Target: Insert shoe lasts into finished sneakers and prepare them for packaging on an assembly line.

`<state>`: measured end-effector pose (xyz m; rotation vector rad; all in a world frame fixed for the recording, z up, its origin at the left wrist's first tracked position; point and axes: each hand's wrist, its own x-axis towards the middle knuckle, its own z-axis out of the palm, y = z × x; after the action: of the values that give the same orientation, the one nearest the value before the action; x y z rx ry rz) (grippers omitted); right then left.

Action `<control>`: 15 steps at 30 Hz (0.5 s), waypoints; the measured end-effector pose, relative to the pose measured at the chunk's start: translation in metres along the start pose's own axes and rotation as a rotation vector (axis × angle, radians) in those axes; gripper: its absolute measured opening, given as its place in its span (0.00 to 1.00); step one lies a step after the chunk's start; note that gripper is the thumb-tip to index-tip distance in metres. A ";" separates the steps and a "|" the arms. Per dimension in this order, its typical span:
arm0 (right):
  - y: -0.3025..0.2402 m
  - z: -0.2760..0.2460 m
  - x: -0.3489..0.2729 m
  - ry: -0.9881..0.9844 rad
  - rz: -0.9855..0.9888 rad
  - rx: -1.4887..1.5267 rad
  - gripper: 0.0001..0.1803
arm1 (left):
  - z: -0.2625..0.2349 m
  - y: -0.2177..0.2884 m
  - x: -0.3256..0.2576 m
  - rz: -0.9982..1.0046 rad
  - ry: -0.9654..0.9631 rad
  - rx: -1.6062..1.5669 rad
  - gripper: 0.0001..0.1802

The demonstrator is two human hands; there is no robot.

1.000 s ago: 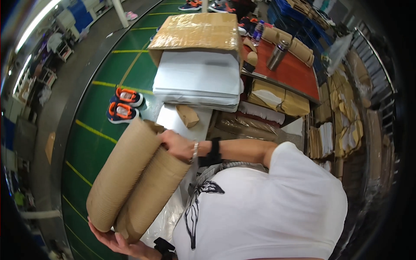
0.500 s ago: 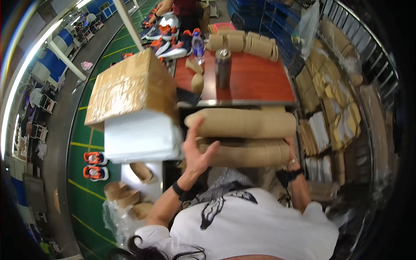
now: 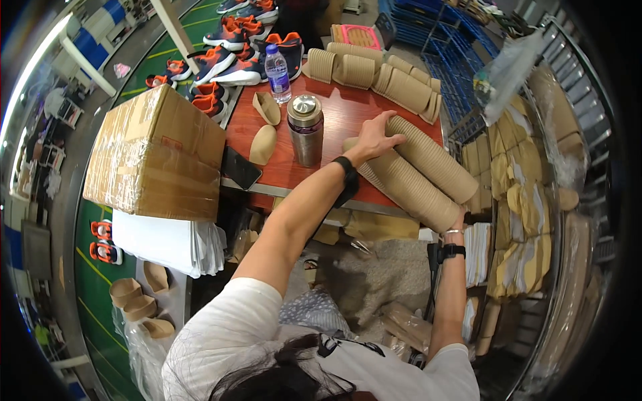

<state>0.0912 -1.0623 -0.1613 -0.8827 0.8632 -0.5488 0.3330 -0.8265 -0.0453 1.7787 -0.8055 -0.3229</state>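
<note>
Two long rows of nested tan cardboard shoe inserts lie slantwise over the right part of the red table (image 3: 221,177). My left hand (image 3: 376,139) grips their far ends, thumb and fingers spread around them. At the near end, my right hand (image 3: 459,222) presses against the nearer row (image 3: 408,182); its fingers are mostly hidden behind the inserts. The farther row (image 3: 435,159) lies alongside, touching it. More nested inserts (image 3: 354,70) stand at the table's back edge. Two loose inserts (image 3: 264,144) rest left of a steel flask (image 3: 306,134).
A plastic water bottle (image 3: 277,73) and a black phone (image 3: 242,167) are on the table. At left, a cardboard box (image 3: 157,157) sits on white paper sheets (image 3: 167,240). Sneakers (image 3: 231,53) line the green conveyor. Bundled inserts and papers (image 3: 518,200) fill the right rack.
Both hands have carried the two rows of inserts forward and right, from in front of my body onto the table. The rows have turned from level to slanting.
</note>
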 end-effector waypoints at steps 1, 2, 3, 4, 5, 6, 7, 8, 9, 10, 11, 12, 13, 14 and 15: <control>0.005 0.003 0.016 -0.013 0.010 -0.021 0.20 | 0.009 -0.022 0.010 0.054 0.048 0.125 0.39; 0.009 0.000 0.031 -0.025 -0.067 -0.103 0.20 | 0.017 -0.027 0.017 0.112 0.089 0.246 0.41; 0.012 -0.004 0.046 -0.040 -0.141 -0.187 0.21 | 0.023 -0.032 0.024 0.098 0.103 0.235 0.41; 0.014 0.008 0.049 -0.044 -0.027 -0.105 0.23 | 0.020 -0.037 0.023 0.071 0.121 0.264 0.42; 0.017 -0.001 0.059 -0.052 -0.011 -0.133 0.23 | 0.019 -0.030 0.022 0.058 0.131 0.280 0.44; 0.017 -0.010 0.068 -0.020 0.020 -0.128 0.23 | 0.016 -0.023 0.019 0.110 0.129 0.287 0.43; 0.012 -0.029 0.080 0.015 0.050 -0.128 0.24 | 0.025 -0.017 0.014 0.242 0.234 0.306 0.41; -0.001 -0.046 0.091 -0.022 0.075 -0.177 0.24 | 0.026 -0.013 0.000 0.358 0.367 0.346 0.39; -0.018 -0.074 0.098 -0.134 -0.313 -1.020 0.24 | 0.029 -0.011 -0.014 0.560 0.378 0.321 0.37; -0.023 -0.096 0.096 -0.273 -0.753 -1.822 0.23 | 0.023 0.011 -0.044 0.544 0.214 0.308 0.34; -0.014 -0.084 0.086 -0.356 -0.538 -0.961 0.22 | 0.017 0.010 -0.076 0.681 0.256 0.333 0.30; -0.011 -0.075 0.066 -0.089 -0.472 -0.821 0.21 | 0.003 0.011 -0.110 0.676 0.189 0.390 0.28; -0.015 -0.069 0.041 -0.014 -0.323 -0.290 0.18 | -0.020 0.018 -0.147 0.741 0.124 0.427 0.27; -0.014 -0.006 -0.034 0.242 -0.330 -0.470 0.18 | -0.035 0.010 -0.191 0.712 0.194 0.518 0.26; -0.014 -0.024 -0.053 0.280 -0.388 -0.556 0.17 | -0.046 0.013 -0.230 0.648 0.185 0.524 0.24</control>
<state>0.0410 -1.0418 -0.1356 -1.5248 1.1323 -0.7989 0.1868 -0.6425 -0.0556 1.8590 -1.3545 0.5156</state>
